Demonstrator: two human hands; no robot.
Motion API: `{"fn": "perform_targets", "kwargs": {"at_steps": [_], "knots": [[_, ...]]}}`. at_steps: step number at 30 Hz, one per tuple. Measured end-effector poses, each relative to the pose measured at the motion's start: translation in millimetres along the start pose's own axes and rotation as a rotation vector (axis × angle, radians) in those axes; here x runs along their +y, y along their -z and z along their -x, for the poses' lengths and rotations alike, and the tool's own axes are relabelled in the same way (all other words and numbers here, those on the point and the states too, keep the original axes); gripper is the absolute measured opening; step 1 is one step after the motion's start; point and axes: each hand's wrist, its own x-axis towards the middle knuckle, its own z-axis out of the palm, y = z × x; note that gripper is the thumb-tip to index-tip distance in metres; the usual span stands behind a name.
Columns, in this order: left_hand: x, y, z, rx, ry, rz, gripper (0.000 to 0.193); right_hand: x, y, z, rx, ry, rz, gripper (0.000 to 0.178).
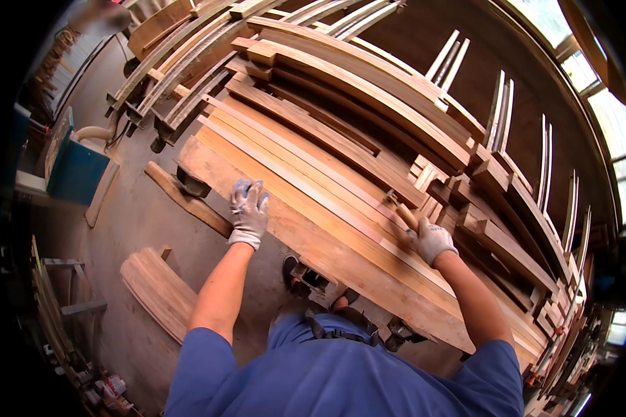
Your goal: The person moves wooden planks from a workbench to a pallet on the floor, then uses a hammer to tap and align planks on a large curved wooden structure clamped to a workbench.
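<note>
My left hand [249, 212], in a pale work glove with blue fingertips, lies with its fingers spread on the near wide board [285, 233]. My right hand [435, 240], gloved too, is closed round a wooden-handled tool [407, 217]. The tool's small dark end points away from me over the boards; its kind is not plain. Under and beyond both hands, several long planks lie side by side, among them a pale strip [306, 186] and a yellowish plank [250, 174].
Stacked dark timbers [327, 125] and curved beams [368, 90] rise behind the planks, with upright metal posts [497, 111] beyond. On the floor at left lie a curved wooden piece [188, 200] and a wide slab [158, 288]. A blue-green machine [80, 167] stands farther left.
</note>
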Motion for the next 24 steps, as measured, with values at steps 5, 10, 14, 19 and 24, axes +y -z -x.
{"fn": "perform_targets", "kwargs": {"at_steps": [5, 10, 14, 19, 24], "knots": [[4.8, -0.7, -0.7, -0.024, -0.006, -0.050, 0.045, 47.0, 5.4, 52.5, -0.056, -0.104, 0.022, 0.045], [4.4, -1.8, -1.0, -0.019, -0.007, -0.067, 0.044, 56.1, 17.9, 77.0, 0.073, -0.175, -0.117, 0.043], [4.5, -2.2, 1.1, -0.063, 0.031, -0.059, 0.042, 60.9, 20.3, 72.6, 0.309, -0.270, -0.371, 0.044], [6.8, 1.2, 0.3, -0.071, 0.025, -0.061, 0.042, 28.4, 15.0, 40.8, 0.501, -0.303, -0.517, 0.041], [6.6, -1.2, -1.0, -0.061, 0.017, -0.060, 0.042, -11.2, 2.8, 1.9, 0.298, -0.378, -0.457, 0.042]]}}
